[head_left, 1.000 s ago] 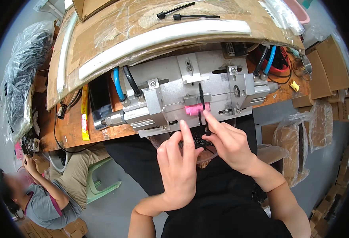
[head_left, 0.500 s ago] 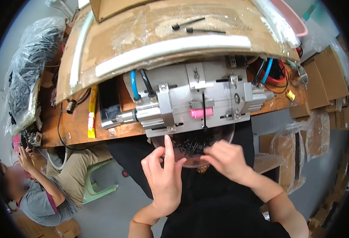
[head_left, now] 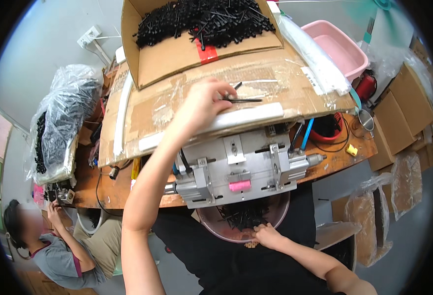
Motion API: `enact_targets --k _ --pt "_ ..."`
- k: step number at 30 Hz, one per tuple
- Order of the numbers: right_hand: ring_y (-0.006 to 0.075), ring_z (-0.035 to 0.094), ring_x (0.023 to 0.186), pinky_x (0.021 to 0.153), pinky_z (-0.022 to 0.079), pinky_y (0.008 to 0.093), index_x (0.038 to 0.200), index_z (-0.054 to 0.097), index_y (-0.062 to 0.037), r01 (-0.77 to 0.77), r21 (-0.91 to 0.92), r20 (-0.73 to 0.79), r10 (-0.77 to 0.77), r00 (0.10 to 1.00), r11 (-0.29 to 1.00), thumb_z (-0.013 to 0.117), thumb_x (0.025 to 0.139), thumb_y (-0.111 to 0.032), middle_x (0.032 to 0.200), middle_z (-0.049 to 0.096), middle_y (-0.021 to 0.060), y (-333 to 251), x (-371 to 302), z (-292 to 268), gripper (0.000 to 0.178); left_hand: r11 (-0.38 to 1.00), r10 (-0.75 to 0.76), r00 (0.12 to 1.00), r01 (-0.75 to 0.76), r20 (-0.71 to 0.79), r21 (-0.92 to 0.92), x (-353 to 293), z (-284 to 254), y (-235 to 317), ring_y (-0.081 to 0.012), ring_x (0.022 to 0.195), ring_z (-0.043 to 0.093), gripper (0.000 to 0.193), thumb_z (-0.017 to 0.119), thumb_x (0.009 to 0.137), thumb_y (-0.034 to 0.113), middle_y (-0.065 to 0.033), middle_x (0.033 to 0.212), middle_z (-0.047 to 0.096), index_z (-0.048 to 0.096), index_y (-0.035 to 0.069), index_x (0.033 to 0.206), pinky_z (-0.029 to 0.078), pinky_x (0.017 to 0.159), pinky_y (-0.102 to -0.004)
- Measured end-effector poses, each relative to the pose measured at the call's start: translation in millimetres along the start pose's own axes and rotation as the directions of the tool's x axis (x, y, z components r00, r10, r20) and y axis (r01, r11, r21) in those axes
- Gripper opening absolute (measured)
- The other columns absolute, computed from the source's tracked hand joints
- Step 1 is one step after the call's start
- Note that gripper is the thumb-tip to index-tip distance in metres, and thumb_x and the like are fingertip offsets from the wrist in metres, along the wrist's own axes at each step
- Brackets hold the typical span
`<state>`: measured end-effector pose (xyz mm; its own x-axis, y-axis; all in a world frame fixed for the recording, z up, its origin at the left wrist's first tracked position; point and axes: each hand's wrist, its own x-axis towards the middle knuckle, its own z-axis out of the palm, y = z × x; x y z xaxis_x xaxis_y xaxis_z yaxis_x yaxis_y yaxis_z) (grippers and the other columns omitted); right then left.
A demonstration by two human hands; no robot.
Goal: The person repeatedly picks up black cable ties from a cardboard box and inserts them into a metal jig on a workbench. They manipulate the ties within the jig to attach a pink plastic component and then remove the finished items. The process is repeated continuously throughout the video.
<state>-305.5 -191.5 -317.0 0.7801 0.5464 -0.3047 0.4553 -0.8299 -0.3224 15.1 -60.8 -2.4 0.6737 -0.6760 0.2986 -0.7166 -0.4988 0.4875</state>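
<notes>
My left hand reaches over the cardboard sheet, thumb and fingers closed on the head end of a thin black rod. A second black rod lies beside it, partly behind my fingers. My right hand is at the near rim of a translucent bowl, its fingers curled together; whatever they hold is hidden. Loose short black rods fill part of the bowl. Above the bowl sits a metal clamping fixture with a pink block at its middle.
A cardboard box of black rods stands at the back on the cardboard sheet. White foam strips edge that sheet. A pink basin is at the back right. To the left, a person works at the same wooden bench.
My left hand has moved from beside the bowl up to the rods on the cardboard. The black rod across the fixture is gone from there. My view has tilted upward.
</notes>
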Motion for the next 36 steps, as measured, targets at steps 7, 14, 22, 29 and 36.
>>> enact_targets --k 7,14,22,29,36 --pt "0.0262 0.060 0.094 0.074 0.046 0.0452 0.090 0.070 -0.0036 0.030 0.065 0.030 -0.032 0.999 0.997 0.063 0.085 -0.028 0.096 0.067 0.0104 -6.0 -2.0 -4.8 0.025 0.977 0.188 0.972 -0.199 -0.140 -0.071 55.7 57.2 25.0 -0.0289 0.081 0.061 0.014 0.070 0.078 0.005 -0.0148 0.089 0.061 0.070 0.004 0.092 0.049 0.075 -0.0372" --pt "0.0256 0.059 0.102 0.082 0.048 0.0401 0.124 0.057 -0.0056 0.246 0.343 -0.207 -0.182 0.961 0.906 0.062 0.090 -0.030 0.108 0.065 0.0083 8.1 -34.0 -128.3 0.042 0.961 0.240 0.914 -0.272 -0.327 -0.056 70.2 43.1 30.7 -0.0261 0.088 0.061 0.019 0.065 0.087 0.009 -0.0126 0.091 0.061 0.066 0.004 0.106 0.049 0.082 -0.0361" --pt "0.0171 0.061 0.080 0.076 0.047 0.0294 0.108 0.061 0.0026 0.087 0.103 -0.930 0.065 0.362 0.991 0.050 0.099 -0.024 0.085 0.065 0.0115 130.0 52.8 -473.7 0.030 0.892 -0.436 0.749 0.432 -0.499 -0.132 151.8 -61.1 -84.4 -0.0332 0.105 0.057 0.064 0.041 0.096 0.051 -0.0242 0.118 0.058 0.049 -0.006 0.124 0.046 0.091 -0.0432" --pt "0.0396 0.063 0.102 0.088 0.047 0.0482 0.107 0.064 0.0044 -0.524 0.012 -0.782 0.334 0.526 0.851 0.035 0.099 -0.047 0.108 0.065 0.0241 230.9 183.8 -579.4 0.059 0.725 -0.688 0.704 0.664 -0.175 -0.183 209.8 -46.3 -81.0 -0.0391 0.128 0.044 0.093 0.034 0.089 0.069 -0.0289 0.140 0.041 0.024 -0.005 0.145 0.040 0.101 -0.0491" --pt "0.0402 0.040 0.132 0.106 0.033 0.0530 0.137 0.053 -0.0117 -0.690 0.305 -0.600 0.695 0.396 0.656 0.030 0.097 -0.061 0.140 0.050 0.0150 248.6 243.1 -586.1 0.067 0.746 -0.666 0.732 0.655 -0.144 -0.122 214.2 -39.9 -86.2 -0.0398 0.134 0.037 0.096 0.036 0.086 0.072 -0.0292 0.144 0.037 0.027 -0.001 0.146 0.037 0.104 -0.0494"
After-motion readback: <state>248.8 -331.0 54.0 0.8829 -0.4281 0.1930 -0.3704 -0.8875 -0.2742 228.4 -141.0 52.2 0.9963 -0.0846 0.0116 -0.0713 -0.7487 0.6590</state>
